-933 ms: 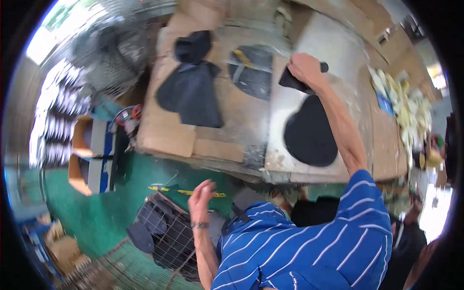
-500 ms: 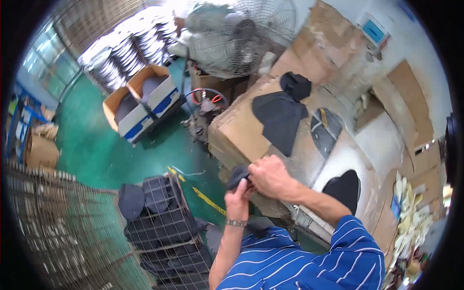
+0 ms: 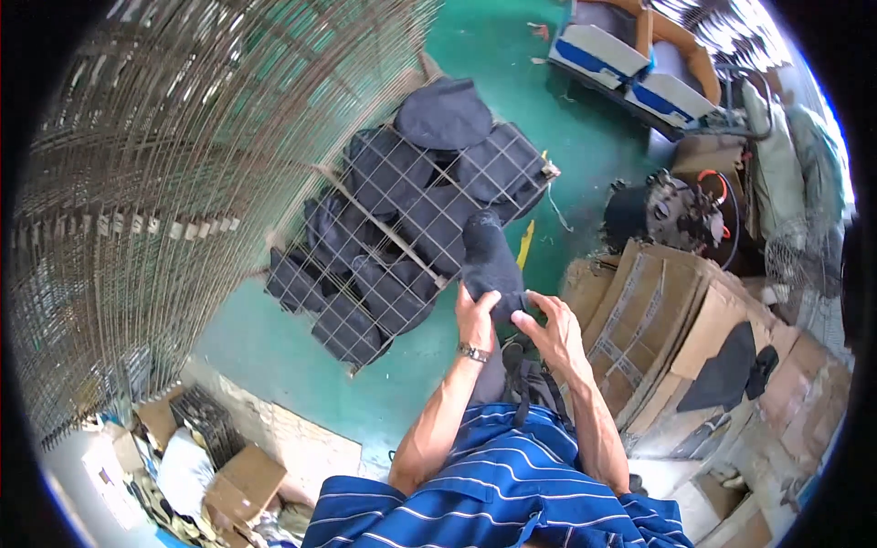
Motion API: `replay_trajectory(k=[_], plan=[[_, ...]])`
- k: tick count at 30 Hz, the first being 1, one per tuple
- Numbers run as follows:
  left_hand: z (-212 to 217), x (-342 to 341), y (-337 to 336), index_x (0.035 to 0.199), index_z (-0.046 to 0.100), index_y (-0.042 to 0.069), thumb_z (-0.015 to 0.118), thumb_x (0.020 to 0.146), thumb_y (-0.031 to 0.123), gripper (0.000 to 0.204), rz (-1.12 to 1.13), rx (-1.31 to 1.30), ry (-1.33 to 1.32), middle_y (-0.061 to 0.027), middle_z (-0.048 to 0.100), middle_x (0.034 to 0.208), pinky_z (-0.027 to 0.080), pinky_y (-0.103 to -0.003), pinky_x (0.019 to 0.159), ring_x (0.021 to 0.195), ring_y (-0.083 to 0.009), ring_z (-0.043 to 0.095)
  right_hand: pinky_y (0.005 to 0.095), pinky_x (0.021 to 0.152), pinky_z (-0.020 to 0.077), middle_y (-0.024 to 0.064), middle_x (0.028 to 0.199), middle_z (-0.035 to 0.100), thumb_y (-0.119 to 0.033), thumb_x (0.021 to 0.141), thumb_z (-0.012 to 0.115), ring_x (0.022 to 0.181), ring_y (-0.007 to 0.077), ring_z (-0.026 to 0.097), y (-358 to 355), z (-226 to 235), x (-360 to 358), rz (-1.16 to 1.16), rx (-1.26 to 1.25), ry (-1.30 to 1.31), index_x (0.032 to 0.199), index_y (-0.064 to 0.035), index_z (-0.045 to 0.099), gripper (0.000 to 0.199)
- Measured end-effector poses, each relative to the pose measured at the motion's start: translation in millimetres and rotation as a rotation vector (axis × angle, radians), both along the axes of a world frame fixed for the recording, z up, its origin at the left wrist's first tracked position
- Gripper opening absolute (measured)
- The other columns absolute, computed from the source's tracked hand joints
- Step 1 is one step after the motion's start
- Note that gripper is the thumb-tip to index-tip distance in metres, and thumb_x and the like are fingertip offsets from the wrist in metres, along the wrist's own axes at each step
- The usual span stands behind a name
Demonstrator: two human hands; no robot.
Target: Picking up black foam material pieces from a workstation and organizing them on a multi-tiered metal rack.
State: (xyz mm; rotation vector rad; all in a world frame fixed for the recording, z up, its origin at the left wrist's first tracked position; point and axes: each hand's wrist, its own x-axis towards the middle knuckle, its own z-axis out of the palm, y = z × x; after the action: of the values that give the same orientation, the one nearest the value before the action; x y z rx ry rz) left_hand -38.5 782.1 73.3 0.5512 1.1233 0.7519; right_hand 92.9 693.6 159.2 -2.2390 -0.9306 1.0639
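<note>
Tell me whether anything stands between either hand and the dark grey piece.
Nothing visible does: the left hand and right hand both have their fingers at the near end of the dark grey piece. The wire rack lies beyond and to the left, not between them.

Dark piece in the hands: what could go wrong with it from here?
The dark piece seems held only by fingers of the left hand and right hand, so it might slip onto the green floor. The wire rack ahead could snag it or, if bumped, shed the dark pad at its far edge.
</note>
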Motion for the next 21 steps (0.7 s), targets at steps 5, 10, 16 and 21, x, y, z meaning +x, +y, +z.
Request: replay_trajectory(k=[5,10,16,21], plan=[[-60,-20,119,0.144,0.051,0.004,0.058,0.078,0.000,0.067,0.173,-0.065,-0.225,-0.0102,0.063,0.129,0.054,-0.038,0.099,0.113,-0.0253,0.063,0.0429,0.099,0.0513,0.0212,0.128,0.066,-0.034,0.091,0.072,0.115,0.0362,0.064,53,-54,3,-0.043,-0.048,-0.007,0.136,-0.0007,0.062,0.057],[-117,-23,255,0.137,0.055,0.006,0.059,0.078,0.000,0.060,0.266,0.019,-0.230,-0.0095,0.064,0.117,0.060,-0.040,0.088,0.102,-0.0259,0.066,0.0415,0.092,0.0540,0.0191,0.123,0.067,-0.028,0.092,0.071,0.105,0.0332,0.067,77,-107,17,-0.021,-0.072,-0.016,0.134,-0.0018,0.064,0.050],[-208,-59,362,0.134,0.060,0.007,0.058,0.074,-0.001,0.061,0.411,0.041,-0.366,-0.0132,0.067,0.123,0.059,-0.048,0.095,0.109,-0.0312,0.067,0.0437,0.088,0.0535,0.0189,0.107,0.069,-0.021,0.089,0.072,0.097,0.0358,0.066,81,-154,16,-0.056,-0.214,0.023,0.126,-0.0016,0.067,0.042],[-344,-157,412,0.130,0.061,-0.001,0.063,0.075,0.011,0.057,0.564,-0.133,-0.241,-0.0208,0.065,0.129,0.050,-0.060,0.107,0.124,-0.0413,0.061,0.0458,0.090,0.0539,0.0206,0.109,0.070,-0.021,0.089,0.073,0.102,0.0401,0.066,78,-205,-12,0.038,-0.228,0.024,0.122,-0.0026,0.067,0.039]])
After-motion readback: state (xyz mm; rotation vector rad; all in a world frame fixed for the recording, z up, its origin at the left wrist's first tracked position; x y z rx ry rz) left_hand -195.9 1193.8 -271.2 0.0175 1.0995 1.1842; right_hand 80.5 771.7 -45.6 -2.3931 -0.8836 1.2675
